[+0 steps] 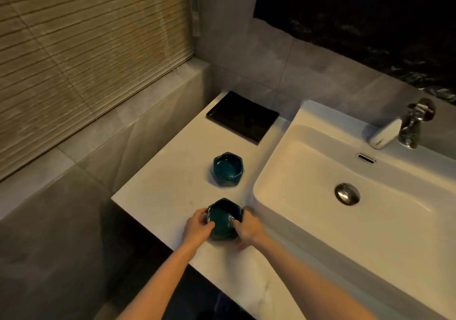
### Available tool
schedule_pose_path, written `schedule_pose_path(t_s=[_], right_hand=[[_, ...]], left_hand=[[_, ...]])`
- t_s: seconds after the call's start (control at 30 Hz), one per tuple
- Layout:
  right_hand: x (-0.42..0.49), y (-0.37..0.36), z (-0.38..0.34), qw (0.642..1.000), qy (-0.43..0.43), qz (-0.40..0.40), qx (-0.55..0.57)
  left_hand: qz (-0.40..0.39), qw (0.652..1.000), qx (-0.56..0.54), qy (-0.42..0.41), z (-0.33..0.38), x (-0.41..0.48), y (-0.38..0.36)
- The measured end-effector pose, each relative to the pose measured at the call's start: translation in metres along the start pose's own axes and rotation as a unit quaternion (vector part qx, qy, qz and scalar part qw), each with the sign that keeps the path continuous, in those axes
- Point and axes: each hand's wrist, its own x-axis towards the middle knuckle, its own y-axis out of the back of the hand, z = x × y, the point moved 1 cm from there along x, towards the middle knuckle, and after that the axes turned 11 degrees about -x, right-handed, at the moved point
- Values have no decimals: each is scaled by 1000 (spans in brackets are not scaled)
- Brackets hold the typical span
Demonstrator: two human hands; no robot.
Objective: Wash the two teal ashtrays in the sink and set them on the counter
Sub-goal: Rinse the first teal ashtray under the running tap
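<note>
While both hands (197, 229) grip one ashtray (224, 221), another (228, 169) (empty) sits beyond.

Ashtrays (228, 169) on counter (172, 186), left of sink (320, 233)

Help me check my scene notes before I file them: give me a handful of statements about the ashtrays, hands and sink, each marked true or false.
1. Both hands grip the near ashtray at the counter's front edge. True: the left hand and the right hand hold it from either side.
2. The far ashtray lies in the sink. False: it stands on the counter, left of the sink.
3. Water runs from the faucet. False: no stream shows.
4. A black tray lies behind the far ashtray, near the wall. True.
5. The far ashtray is upside down. False: its hollow faces up.
</note>
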Motion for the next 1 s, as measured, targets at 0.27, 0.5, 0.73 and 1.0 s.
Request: schedule_pose_path(t_s=[0.27, 0.5, 0.73, 1.0], right_hand=[[-14, 5, -11, 998, 60, 17, 26], [-39, 71, -24, 989, 112, 42, 89], [-55, 159, 17, 972, 98, 66, 202], [-66, 225, 119, 953, 13, -20, 303]], left_hand=[[20, 998, -51, -33, 11, -21, 18], [-73, 978, -194, -19, 76, -44, 22], [-150, 972, -158, -91, 157, -32, -41], [-343, 919, -3, -195, 202, -12, -145]])
